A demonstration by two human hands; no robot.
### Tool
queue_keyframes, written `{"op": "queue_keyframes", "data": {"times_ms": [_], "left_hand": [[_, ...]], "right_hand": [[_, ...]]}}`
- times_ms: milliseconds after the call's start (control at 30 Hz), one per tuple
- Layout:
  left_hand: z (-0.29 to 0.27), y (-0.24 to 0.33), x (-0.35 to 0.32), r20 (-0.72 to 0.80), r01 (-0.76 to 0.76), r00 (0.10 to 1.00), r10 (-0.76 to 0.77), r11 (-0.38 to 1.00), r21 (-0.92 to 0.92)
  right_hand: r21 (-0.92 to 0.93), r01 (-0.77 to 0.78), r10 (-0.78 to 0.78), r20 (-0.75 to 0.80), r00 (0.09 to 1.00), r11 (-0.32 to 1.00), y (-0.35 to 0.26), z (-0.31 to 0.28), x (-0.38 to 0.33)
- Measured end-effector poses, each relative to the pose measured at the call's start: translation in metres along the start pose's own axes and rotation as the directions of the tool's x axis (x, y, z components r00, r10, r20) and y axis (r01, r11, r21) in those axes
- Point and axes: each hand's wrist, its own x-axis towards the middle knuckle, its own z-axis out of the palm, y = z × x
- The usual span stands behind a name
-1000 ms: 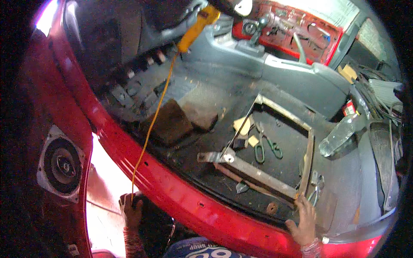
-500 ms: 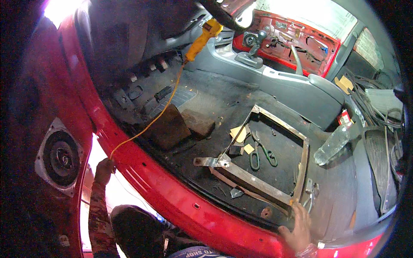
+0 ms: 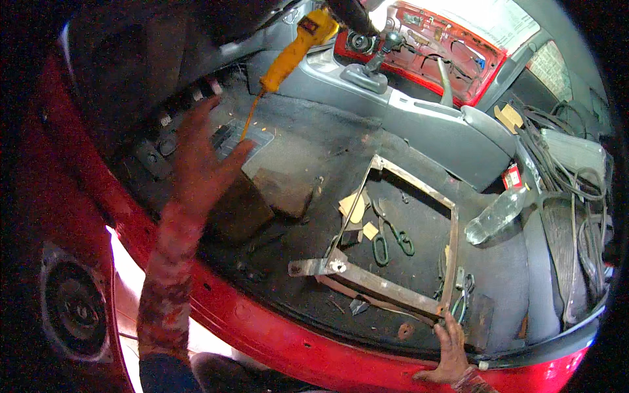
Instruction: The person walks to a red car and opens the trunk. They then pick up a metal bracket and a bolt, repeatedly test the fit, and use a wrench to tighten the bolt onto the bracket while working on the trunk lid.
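Observation:
My left hand is raised over the driver's footwell, fingers apart and somewhat blurred. It is nearest the orange cord of a yellow hand-held work lamp, which hangs by the steering wheel. My right hand leans on the red door sill with its fingers spread. Its fingertips are at the near right corner of a bare metal rectangular frame on the car floor; whether they touch it is unclear. Inside the frame lie green-handled scissors and scraps of yellowish sheet.
Brown blocks lie in the footwell. Right of the frame are a clear plastic bottle and a red and white packet. Black cables heap behind. A gear lever rises from the grey console. A round speaker sits in the door.
My left hand has let go of the cord at the door sill and moved up and inward over the footwell. The right hand stays near the frame's corner. The view has shifted slightly.

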Motion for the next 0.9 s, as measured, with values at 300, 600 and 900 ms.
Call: {"op": "queue_keyframes", "data": {"times_ms": [300,600,900], "left_hand": [[0.094,0.010,0.133,0.118,0.173,0.983,-0.143,0.938,-0.299],[0.076,-0.006,0.187,0.111,-0.338,0.937,0.332,0.940,0.047],[0.047,0.014,0.193,0.668,0.114,0.727,-0.156,0.988,0.107]], "right_hand": [[-0.007,-0.011,0.012,0.106,0.994,1.000,0.016,0.008,-0.002],[0.095,-0.067,0.047,0.199,0.979,0.993,0.017,0.006,0.006],[0.131,-0.118,0.099,0.139,0.985,0.984,0.016,0.006,0.005]]}}
